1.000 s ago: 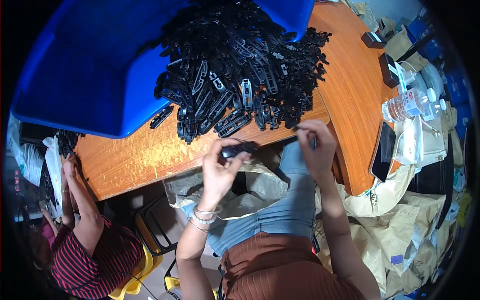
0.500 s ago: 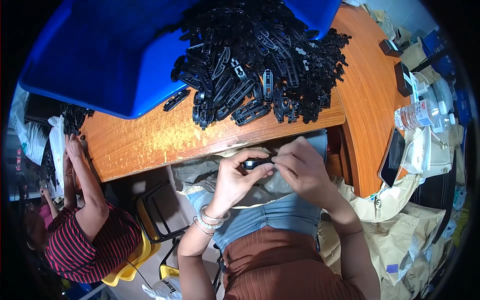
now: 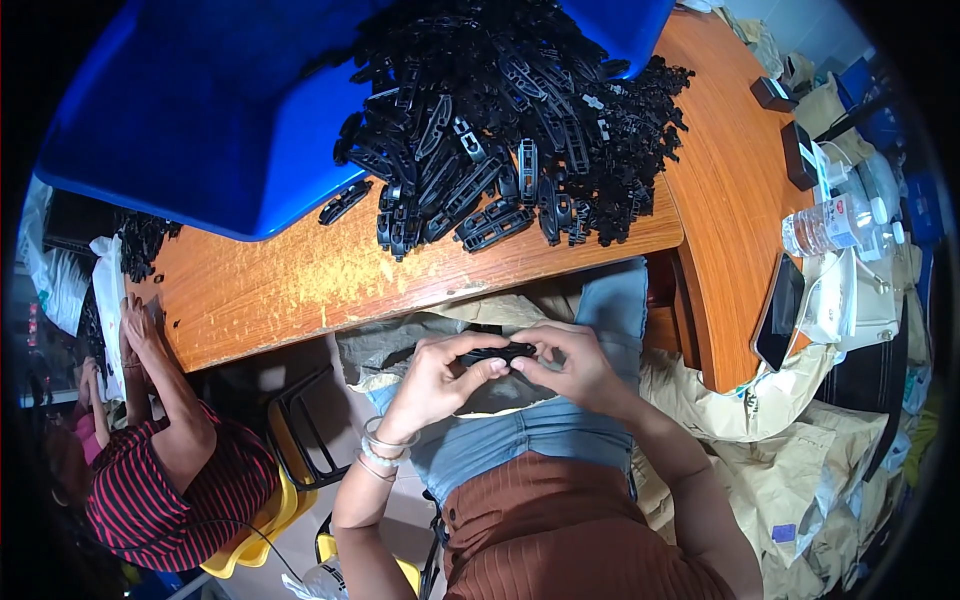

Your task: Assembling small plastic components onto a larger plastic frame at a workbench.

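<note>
A small elongated black plastic part [image 3: 497,353] is held over my lap, just off the table's front edge. My left hand [image 3: 437,372] pinches its left end between thumb and fingers. At the other end, my right hand [image 3: 572,366] grips it the same way, thumb in front and fingers behind. The fingers cover much of the part, so its details are hard to make out. Beyond my hands, a heap of similar black plastic parts [image 3: 490,190] lies on the wooden table [image 3: 300,285], longer frames at the front left and smaller pieces to the right.
A big blue bin [image 3: 200,130] lies tipped at the back left. On the right are a phone [image 3: 779,312], a clear water bottle [image 3: 825,228] and brown paper bags [image 3: 780,470]. A co-worker in a striped top [image 3: 190,490] sits at the left beside a folding chair [image 3: 300,425].
Both hands have come down toward my lap with the black part. My right hand has turned from above the part's right end to gripping it level with the left.
</note>
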Demonstrator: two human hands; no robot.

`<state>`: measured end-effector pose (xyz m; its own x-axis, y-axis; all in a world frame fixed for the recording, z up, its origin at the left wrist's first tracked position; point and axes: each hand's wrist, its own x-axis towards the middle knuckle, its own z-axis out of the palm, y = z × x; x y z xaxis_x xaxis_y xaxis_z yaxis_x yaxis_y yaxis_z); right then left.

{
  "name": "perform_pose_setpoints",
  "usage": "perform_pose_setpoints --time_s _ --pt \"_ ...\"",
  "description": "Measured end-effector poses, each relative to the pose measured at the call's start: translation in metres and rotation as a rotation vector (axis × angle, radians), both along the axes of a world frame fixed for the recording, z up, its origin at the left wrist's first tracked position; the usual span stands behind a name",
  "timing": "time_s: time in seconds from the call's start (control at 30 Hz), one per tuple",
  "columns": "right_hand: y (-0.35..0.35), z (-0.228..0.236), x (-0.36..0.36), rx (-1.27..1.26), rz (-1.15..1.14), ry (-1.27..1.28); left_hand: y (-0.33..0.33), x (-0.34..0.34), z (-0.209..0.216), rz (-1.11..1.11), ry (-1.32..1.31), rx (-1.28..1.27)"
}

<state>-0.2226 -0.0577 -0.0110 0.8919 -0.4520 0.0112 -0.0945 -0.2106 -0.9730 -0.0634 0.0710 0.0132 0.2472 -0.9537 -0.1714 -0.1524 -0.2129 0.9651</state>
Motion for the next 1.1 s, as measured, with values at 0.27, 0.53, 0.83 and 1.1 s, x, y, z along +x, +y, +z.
perform_pose_setpoints --time_s 0.27,0.53,0.83,1.1 --pt "0.01 -0.008 0.001 -0.003 -0.075 -0.004 0.004 -0.008 -0.002 0.084 -0.077 0.097" --pt "-0.058 -0.001 0.004 -0.467 -0.495 -0.183 -0.027 0.026 0.008 -0.036 -0.662 -0.247" --pt "-0.117 0.01 0.022 -0.832 -0.67 0.099 -0.1 0.023 -0.006 0.112 -1.161 -0.224" --pt "-0.118 0.011 0.012 -0.557 -0.711 -0.248 -0.084 0.015 0.008 0.365 -0.63 -0.273"
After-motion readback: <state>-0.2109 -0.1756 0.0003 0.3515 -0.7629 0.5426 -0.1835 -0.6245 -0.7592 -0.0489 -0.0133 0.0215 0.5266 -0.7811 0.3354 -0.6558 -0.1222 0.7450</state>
